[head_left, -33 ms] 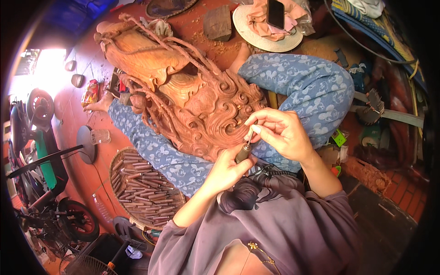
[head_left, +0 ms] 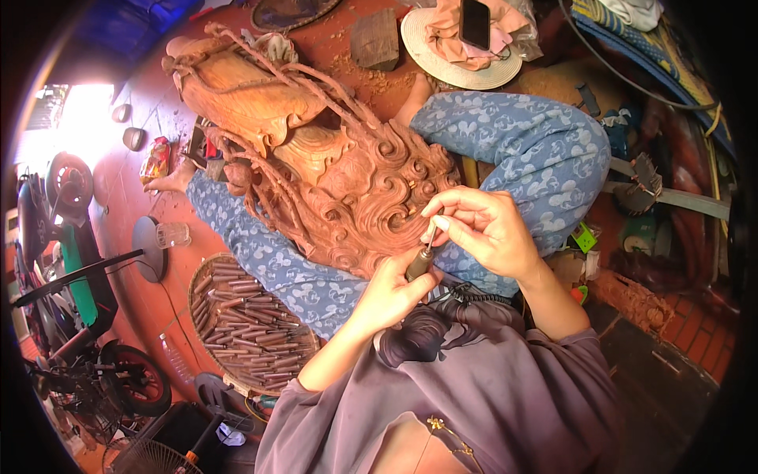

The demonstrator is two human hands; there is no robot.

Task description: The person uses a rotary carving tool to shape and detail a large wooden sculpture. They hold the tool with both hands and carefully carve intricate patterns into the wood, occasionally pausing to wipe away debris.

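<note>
My left hand [head_left: 395, 291] is wrapped round a rotary carving handpiece [head_left: 420, 265] with a dark olive body and a metal collar, its nose pointing up and away from me. My right hand [head_left: 483, 229] is closed at that nose, thumb and forefinger pinching the thin bit [head_left: 429, 242]; the fingers partly cover it. Just beyond both hands, a large reddish-brown wood carving [head_left: 355, 197] lies across my lap between my legs. Curls cover its near part, and long root-like strands run along its smoother, paler far part.
Left of my leg stands a round basket [head_left: 195, 296] full of slim brown-handled tools [head_left: 257, 328]. A coiled black cord [head_left: 474, 297] lies at my waist. Ahead are a wood block [head_left: 374, 39] and a pale hat [head_left: 422, 55] with cloth and a phone [head_left: 474, 24]. Motorbikes [head_left: 134, 379] stand far left.
</note>
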